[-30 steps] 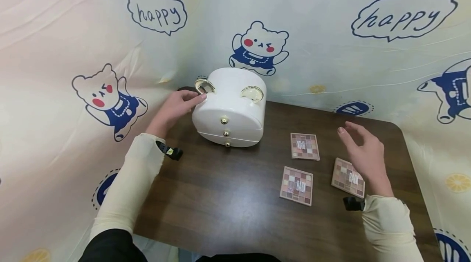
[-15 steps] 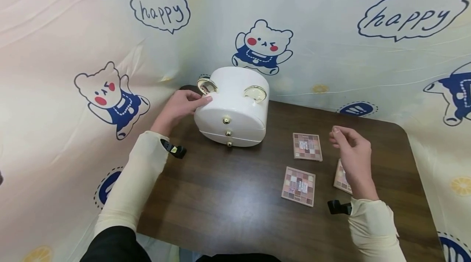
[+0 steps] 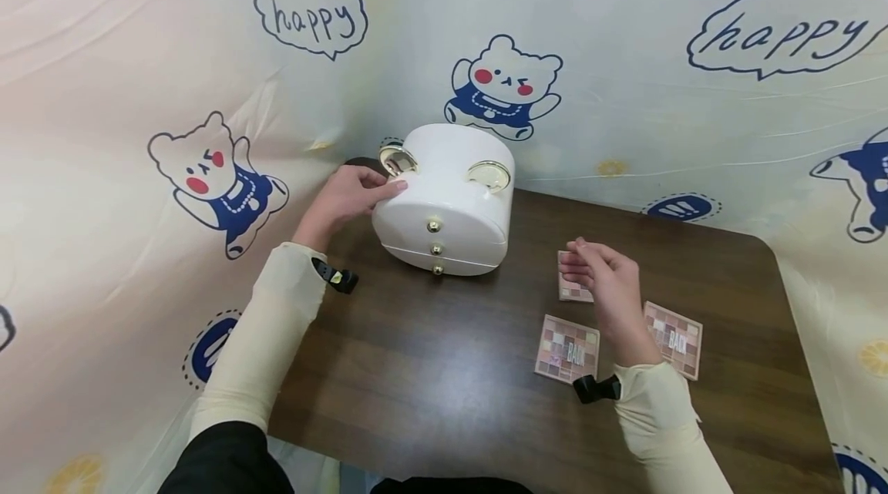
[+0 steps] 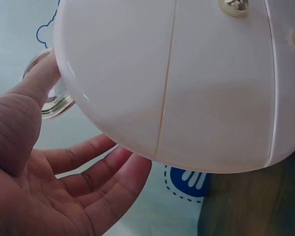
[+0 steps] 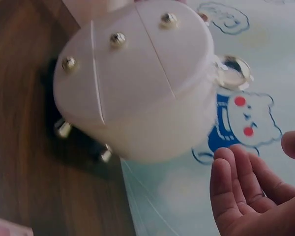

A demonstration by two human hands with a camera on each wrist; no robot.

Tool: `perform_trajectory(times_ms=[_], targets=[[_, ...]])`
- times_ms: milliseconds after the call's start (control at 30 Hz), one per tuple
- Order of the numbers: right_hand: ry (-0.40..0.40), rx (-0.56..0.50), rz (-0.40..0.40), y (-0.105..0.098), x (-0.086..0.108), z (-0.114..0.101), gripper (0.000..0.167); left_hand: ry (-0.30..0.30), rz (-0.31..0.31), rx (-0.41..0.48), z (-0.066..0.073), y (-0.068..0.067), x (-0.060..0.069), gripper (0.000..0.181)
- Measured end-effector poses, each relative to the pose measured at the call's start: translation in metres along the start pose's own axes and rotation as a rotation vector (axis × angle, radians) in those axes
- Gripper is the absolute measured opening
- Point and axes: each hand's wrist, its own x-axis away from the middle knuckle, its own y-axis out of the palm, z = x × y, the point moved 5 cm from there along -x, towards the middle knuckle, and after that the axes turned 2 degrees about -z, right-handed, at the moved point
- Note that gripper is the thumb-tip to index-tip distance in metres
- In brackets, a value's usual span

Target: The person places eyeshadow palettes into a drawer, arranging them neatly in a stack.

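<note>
From my feed, the left hand's fingers (image 4: 120, 189) are spread wide from the thumb, their tips meeting the rounded side of a glossy white box (image 3: 447, 155). I see the left hand (image 3: 347, 197) with its thumb on the top edge, beside a gold-rimmed ear (image 3: 398, 161). On my other side, the right hand (image 3: 613, 290) has its fingers loosely bent, the thumb well apart from them, holding nothing; it is apart from the box. In my head view it partly hides the far palette (image 3: 573, 292). The near palette (image 3: 553, 344) and the right palette (image 3: 676, 340) lie either side of the right forearm. The box stands toward the back of the brown tabletop (image 3: 409, 401), three gold knobs on its front. Beyond hangs a printed backdrop (image 3: 610, 31).
</note>
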Motion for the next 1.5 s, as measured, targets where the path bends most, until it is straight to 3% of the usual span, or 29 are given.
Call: perform_trajectory(times_ms=[300, 633, 1000, 1500], targets=[[0.036, -0.077, -0.021, 0.043, -0.008, 0.013, 0.023, -0.027, -0.010, 0.009, 0.002, 0.000, 0.000, 0.078], [0.155, -0.166, -0.099, 0.084, -0.017, 0.024, 0.041, -0.047, -0.018, 0.018, 0.001, 0.000, 0.000, 0.076], [0.264, -0.252, -0.147, 0.135, -0.026, 0.036, 0.026, -0.035, -0.019, 0.036, 0.002, 0.001, -0.002, 0.072], [0.356, -0.294, -0.108, 0.180, -0.038, 0.055, 0.025, -0.056, -0.010, 0.040, 0.001, 0.000, -0.003, 0.069]])
